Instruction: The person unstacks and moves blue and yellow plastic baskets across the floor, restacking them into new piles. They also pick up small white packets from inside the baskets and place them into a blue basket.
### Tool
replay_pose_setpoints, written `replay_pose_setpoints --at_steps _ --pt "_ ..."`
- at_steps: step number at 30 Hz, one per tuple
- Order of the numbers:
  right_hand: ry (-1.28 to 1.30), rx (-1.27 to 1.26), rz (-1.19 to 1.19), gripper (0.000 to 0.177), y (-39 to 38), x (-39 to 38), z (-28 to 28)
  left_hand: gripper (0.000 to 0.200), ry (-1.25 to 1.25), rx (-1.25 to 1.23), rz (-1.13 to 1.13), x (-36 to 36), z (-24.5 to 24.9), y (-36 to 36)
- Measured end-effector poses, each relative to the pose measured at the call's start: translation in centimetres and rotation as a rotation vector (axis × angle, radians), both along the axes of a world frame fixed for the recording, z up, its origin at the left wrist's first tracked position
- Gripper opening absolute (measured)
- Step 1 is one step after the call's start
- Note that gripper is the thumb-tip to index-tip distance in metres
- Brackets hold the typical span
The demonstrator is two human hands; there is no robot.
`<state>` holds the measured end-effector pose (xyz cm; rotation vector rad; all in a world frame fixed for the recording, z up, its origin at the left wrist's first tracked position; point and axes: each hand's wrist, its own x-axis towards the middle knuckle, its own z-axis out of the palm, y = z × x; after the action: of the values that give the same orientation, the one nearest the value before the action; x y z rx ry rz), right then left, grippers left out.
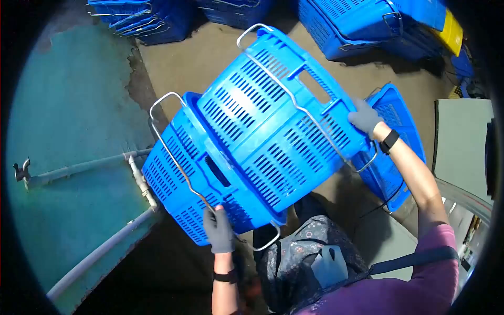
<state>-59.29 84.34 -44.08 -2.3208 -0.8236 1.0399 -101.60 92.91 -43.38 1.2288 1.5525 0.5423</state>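
Note:
Two blue slotted plastic baskets are tilted on their sides in front of me, one partly nested in the other. The upper basket [294, 152] has a cut-out grip in its rim and a bent metal wire handle. Around its base sits the lower basket [181, 152], which has its own wire handle [167, 149]. My gloved left hand [218, 231] is closed on that handle, at the near side of the lower basket. My gloved right hand [365, 118] is closed on the rim of the upper basket, its fingers partly hidden.
A teal wall [73, 105] with a white pipe [100, 257] and a tap [22, 170] stands at left. Stacked blue baskets [341, 26] line the back. Another blue basket [401, 142] lies under my right forearm, near a pale green panel [462, 142].

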Motion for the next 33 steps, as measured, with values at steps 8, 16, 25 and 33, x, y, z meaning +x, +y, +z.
replay_pose_setpoints --at_steps 8,16,25,33 --pt "0.15 0.077 -0.236 0.053 -1.2 -2.6 6.4 0.041 0.373 0.333 -0.122 -0.4 -4.3 -0.9" --pt "0.39 0.431 -0.203 0.046 -2.5 -4.3 7.5 0.104 0.753 0.27 -0.409 5.0 -2.1 -1.8" --pt "0.296 0.343 -0.32 0.028 -5.2 -6.0 3.0 0.074 0.656 0.609 -0.652 10.0 1.3 -0.4" --pt "0.119 0.134 -0.121 0.045 -3.0 -9.4 1.6 0.075 -0.081 0.405 -0.752 24.9 3.9 -0.1"
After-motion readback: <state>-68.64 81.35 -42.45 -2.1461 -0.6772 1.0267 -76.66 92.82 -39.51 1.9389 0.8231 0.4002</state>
